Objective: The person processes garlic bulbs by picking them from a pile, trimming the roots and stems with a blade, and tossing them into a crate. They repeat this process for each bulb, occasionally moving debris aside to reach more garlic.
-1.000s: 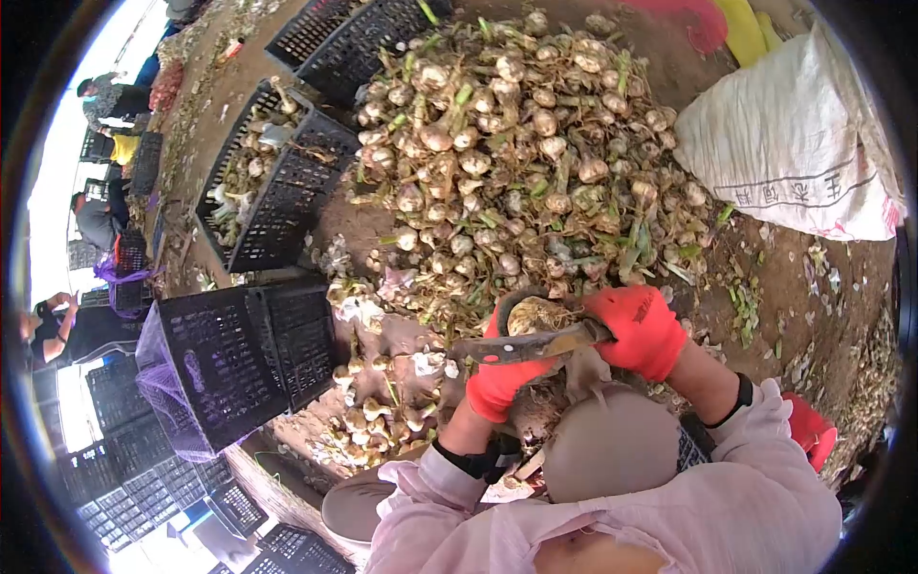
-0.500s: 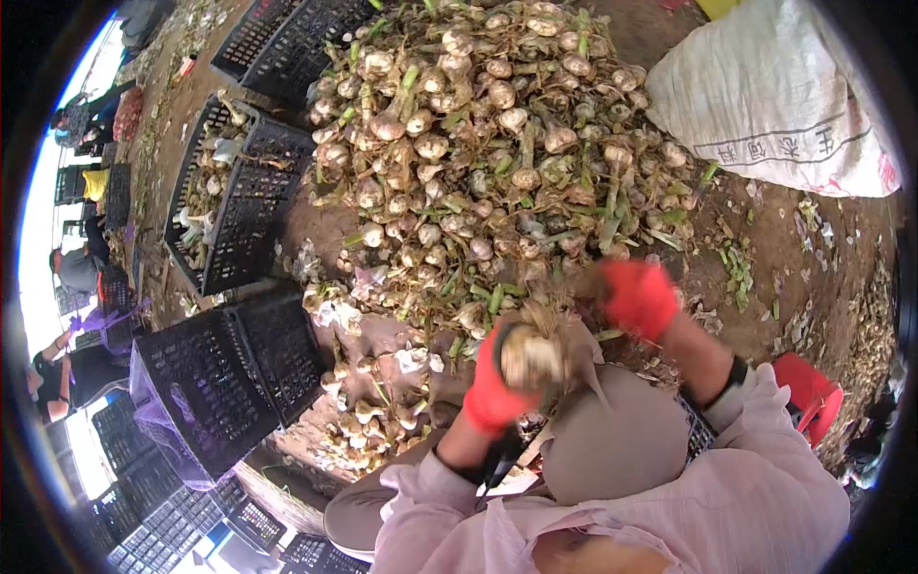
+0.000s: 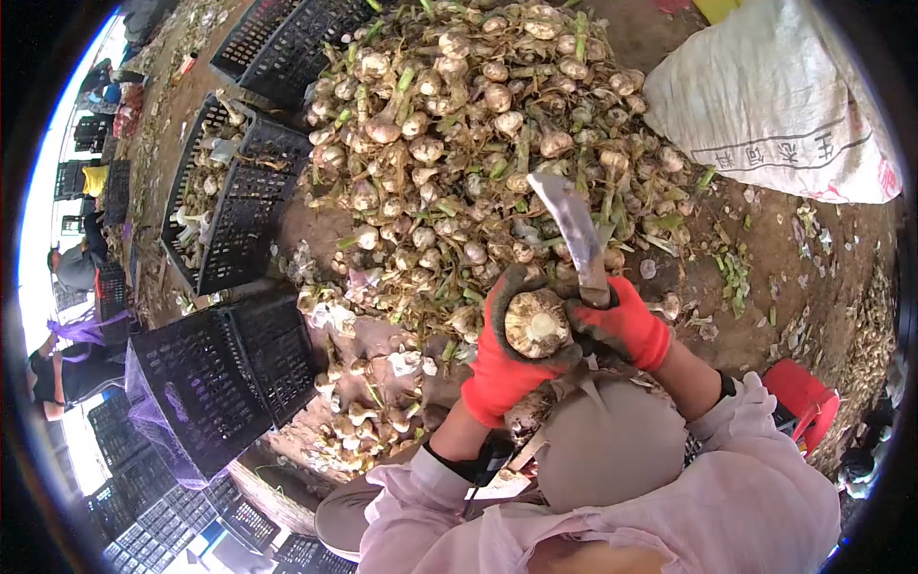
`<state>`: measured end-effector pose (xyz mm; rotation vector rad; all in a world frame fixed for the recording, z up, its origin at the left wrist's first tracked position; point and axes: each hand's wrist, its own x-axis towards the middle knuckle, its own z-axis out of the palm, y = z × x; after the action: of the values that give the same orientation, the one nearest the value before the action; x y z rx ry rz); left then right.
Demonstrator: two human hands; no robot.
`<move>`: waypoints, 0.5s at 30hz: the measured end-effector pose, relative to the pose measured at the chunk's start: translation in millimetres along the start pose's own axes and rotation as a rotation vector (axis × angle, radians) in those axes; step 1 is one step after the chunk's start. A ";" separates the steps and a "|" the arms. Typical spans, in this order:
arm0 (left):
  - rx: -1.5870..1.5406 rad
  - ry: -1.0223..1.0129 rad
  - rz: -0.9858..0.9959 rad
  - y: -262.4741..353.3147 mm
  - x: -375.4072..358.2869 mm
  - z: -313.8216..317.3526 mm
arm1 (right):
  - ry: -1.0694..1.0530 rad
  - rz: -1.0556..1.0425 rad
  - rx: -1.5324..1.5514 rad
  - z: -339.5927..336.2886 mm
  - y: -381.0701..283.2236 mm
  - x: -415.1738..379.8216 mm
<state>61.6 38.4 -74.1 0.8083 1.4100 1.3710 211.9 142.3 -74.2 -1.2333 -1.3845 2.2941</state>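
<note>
A garlic bulb [image 3: 536, 324] with its root end turned toward me sits in my left hand [image 3: 499, 368], the red and dark glove wrapped around it. My right hand [image 3: 633, 331], gloved the same way, is closed on the handle of a knife [image 3: 572, 225]. The broad, stained blade points up and away over the heap. Both hands are side by side in front of my knee, the right fingers right at the bulb's edge. Just beyond them rises a big pile of garlic [image 3: 430, 182] with dry stalks and leaves.
Black crates [image 3: 273, 359] line the left side, one crate [image 3: 251, 206] holding garlic. A smaller group of bulbs [image 3: 359, 426] lies on the ground nearby. At the upper right is a white woven sack [image 3: 765, 91]; a red object [image 3: 801, 402] stands by my right elbow. People work far left.
My right hand has come in from the right to beside the bulb, and the knife now shows clearly. My left hand has risen slightly, the bulb's root end now in view.
</note>
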 end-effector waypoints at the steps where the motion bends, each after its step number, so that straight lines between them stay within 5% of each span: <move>1: 0.034 -0.007 -0.011 -2.2 -1.1 -2.8 | -0.019 -0.071 -0.129 -1.5 -0.1 -1.3; 6: 0.190 -0.094 0.085 -11.5 -2.1 -10.2 | -0.136 -0.574 -1.108 -9.2 -30.5 -12.1; 10: -0.041 -0.076 -0.084 -11.6 -5.1 -7.8 | -0.106 -0.602 -1.208 -9.8 -29.4 -11.9; 13: 0.089 -0.065 -0.009 -10.0 -6.9 -7.0 | -0.093 -0.603 -1.184 -10.4 -20.3 -9.3; 15: 0.086 -0.099 -0.200 -6.3 -11.2 -10.9 | -0.065 -0.631 -1.169 -17.0 -11.9 -6.4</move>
<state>55.8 23.4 -79.3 0.7579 1.4387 1.1111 225.6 156.4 -64.8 -0.6630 -2.7581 1.0286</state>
